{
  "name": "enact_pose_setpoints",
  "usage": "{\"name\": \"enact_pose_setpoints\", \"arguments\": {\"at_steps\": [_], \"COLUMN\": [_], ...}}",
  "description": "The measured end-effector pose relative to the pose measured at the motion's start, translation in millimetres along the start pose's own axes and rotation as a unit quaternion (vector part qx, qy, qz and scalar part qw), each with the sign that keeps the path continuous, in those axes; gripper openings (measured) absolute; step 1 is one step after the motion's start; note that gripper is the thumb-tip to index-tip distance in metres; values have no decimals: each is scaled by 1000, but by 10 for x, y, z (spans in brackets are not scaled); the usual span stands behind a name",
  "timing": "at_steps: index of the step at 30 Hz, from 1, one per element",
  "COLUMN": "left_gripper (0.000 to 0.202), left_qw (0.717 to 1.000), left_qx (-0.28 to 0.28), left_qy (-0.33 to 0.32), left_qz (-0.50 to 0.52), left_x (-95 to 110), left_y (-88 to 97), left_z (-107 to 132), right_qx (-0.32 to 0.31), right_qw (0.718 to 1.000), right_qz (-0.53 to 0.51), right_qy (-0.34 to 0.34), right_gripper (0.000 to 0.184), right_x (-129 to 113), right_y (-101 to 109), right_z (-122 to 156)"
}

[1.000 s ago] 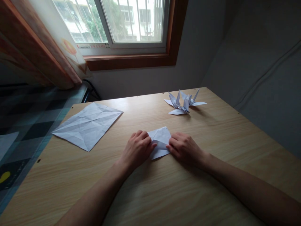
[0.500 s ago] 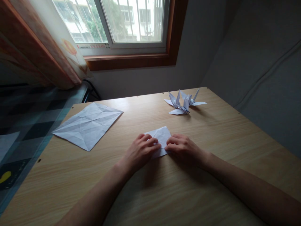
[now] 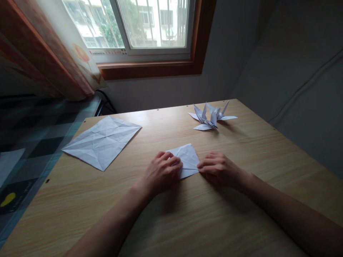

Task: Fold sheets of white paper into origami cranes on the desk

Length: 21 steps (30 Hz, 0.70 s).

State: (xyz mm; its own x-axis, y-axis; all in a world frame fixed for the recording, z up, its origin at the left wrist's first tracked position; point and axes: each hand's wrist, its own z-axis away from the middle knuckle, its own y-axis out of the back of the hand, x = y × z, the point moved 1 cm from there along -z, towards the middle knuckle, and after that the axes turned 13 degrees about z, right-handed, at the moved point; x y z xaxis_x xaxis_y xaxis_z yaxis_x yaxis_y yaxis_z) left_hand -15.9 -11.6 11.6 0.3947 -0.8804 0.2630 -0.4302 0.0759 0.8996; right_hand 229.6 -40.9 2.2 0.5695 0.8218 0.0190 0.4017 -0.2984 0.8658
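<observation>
A small folded sheet of white paper lies on the wooden table in front of me, with a crease running near its lower edge. My left hand rests over its left part, fingers curled and pressing it down; that part of the paper is hidden. At the paper's right corner, my right hand has its fingertips pinched together on the edge.
A larger creased white sheet lies flat at the table's left. Folded paper cranes stand at the far right of the wooden table. A checked cloth covers a surface on the left, below a curtain.
My right hand has slid right along the paper to its right corner, baring more of the sheet. My left hand stays in nearly the same place. The view has shifted slightly.
</observation>
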Motion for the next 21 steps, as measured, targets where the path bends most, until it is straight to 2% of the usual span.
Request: {"name": "enact_pose_setpoints", "arguments": {"at_steps": [6,10,16,18,21], "left_gripper": [20,23,37,43,49], "left_qw": [999,998,998,997,997], "left_qx": [32,30,21,12,-4], "left_qy": [17,29,56,70,80], "left_qz": [-27,-46,-21,-18,-12], "left_x": [4,-16,-28,-24,-20], "left_y": [-8,-30,-81,-84,-68], "left_z": [-1,-1,13,16,11], "right_qx": [-37,-51,-9,13,87], "right_qw": [999,997,992,995,994], "right_qz": [0,-10,-41,-53,-50], "right_qy": [16,52,115,81,-34], "right_gripper": [15,14,17,18,26], "right_x": [-200,-375,-466,-416,-264], "right_y": [23,-5,-151,-156,-116], "right_z": [-103,-206,-230,-203,-146]}}
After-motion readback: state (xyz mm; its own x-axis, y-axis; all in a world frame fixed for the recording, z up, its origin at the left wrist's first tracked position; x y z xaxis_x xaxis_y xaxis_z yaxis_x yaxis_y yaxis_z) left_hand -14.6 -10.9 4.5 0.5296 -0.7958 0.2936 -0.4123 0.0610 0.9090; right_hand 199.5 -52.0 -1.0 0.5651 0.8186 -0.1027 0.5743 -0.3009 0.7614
